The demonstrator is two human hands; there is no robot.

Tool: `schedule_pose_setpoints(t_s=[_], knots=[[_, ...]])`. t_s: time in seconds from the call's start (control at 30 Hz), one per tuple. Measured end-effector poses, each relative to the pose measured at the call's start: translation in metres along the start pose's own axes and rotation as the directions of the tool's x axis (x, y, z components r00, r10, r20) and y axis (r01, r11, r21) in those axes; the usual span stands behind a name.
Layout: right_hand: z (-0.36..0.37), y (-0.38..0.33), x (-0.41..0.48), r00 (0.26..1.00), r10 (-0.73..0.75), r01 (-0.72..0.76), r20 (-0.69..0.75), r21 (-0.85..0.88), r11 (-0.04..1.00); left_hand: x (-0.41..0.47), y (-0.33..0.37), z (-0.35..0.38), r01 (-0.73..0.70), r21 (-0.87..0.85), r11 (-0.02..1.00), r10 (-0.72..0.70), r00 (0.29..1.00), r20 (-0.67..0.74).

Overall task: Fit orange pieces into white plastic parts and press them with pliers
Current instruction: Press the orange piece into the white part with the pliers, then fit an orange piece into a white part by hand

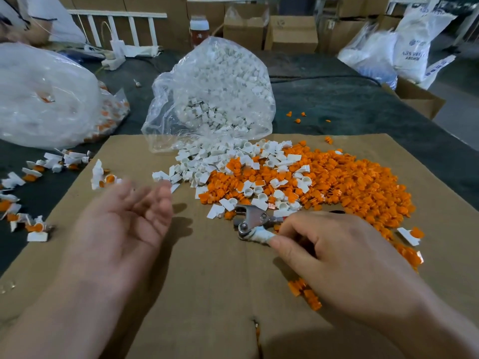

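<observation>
From the head camera I see a flat brown cardboard sheet (pixel 207 281) spread over the dark-covered bench (pixel 337 99), reaching to its near edge. My left hand (pixel 124 216) hangs over the left half of the sheet, palm up, fingers loose and spread wide, holding nothing; its fingertips are blurred. My right hand (pixel 337 252) is over the right half, thumb and forefinger pinching the white-taped handle of the small steel pliers (pixel 252 220). The pliers' head points away from me, touching the near fringe of the heap; I cannot tell how their jaws stand.

The small orange plastic pieces (pixel 350 187) lie in a broad heap on the right side of the sheet, a few strays under my right wrist. The small white plastic parts (pixel 220 161) spill from the mouth of a crumpled clear plastic bag (pixel 215 92) at the sheet's far edge and mix into the orange heap's left side.

Along the bench's left edge white parts with orange pieces in them (pixel 33 174) lie scattered. Behind them sits a large clear plastic sack (pixel 44 97). Brown cardboard boxes (pixel 290 32) stand beyond the far edge
</observation>
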State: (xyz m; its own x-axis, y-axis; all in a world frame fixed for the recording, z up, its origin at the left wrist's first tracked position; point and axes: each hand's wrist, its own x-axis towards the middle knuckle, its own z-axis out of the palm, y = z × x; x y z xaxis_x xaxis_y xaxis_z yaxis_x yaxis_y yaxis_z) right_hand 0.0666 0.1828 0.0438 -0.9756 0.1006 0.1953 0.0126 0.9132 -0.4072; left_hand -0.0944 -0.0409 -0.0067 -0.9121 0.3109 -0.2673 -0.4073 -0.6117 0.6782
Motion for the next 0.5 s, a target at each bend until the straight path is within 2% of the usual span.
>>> schedule_pose_setpoints(t_s=[0.03, 0.07, 0.1, 0.17, 0.27, 0.3, 0.37, 0.5], knots=[[0.0, 0.001, 0.0, 1.0, 0.0, 0.0, -0.017, -0.011, 1.0, -0.006, -0.009, 0.009, -0.075, 0.122, 0.99, 0.079, 0.996, -0.03], [-0.001, 0.001, -0.001, 1.0, 0.002, -0.003, -0.029, -0.019, 1.0, -0.011, -0.017, 0.016, -0.131, 0.322, 0.938, 0.156, 0.986, -0.053], [-0.001, 0.002, -0.001, 0.999, 0.01, -0.01, -0.035, -0.022, 1.0, -0.017, -0.023, 0.022, -0.164, 0.52, 0.838, 0.209, 0.977, -0.03], [-0.002, 0.004, 0.0, 0.998, 0.025, -0.027, -0.058, -0.024, 0.999, -0.029, -0.034, 0.03, -0.276, 0.789, 0.549, 0.283, 0.95, 0.135], [-0.011, 0.007, -0.001, 0.987, 0.086, -0.086, -0.133, 0.004, 0.996, -0.037, -0.041, 0.032, -0.363, 0.912, 0.191, 0.239, 0.918, 0.316], [-0.016, 0.007, -0.002, 0.981, 0.106, -0.107, -0.164, 0.003, 0.994, -0.038, -0.042, 0.033, -0.379, 0.917, 0.126, 0.221, 0.912, 0.346], [-0.029, 0.005, -0.007, 0.976, 0.126, -0.135, -0.18, -0.041, 0.99, -0.038, -0.044, 0.034, -0.386, 0.917, 0.098, 0.206, 0.91, 0.361], [-0.041, -0.005, -0.023, 0.988, 0.153, -0.151, -0.009, -0.216, 0.965, -0.037, -0.044, 0.035, -0.405, 0.914, 0.028, 0.2, 0.898, 0.392]])
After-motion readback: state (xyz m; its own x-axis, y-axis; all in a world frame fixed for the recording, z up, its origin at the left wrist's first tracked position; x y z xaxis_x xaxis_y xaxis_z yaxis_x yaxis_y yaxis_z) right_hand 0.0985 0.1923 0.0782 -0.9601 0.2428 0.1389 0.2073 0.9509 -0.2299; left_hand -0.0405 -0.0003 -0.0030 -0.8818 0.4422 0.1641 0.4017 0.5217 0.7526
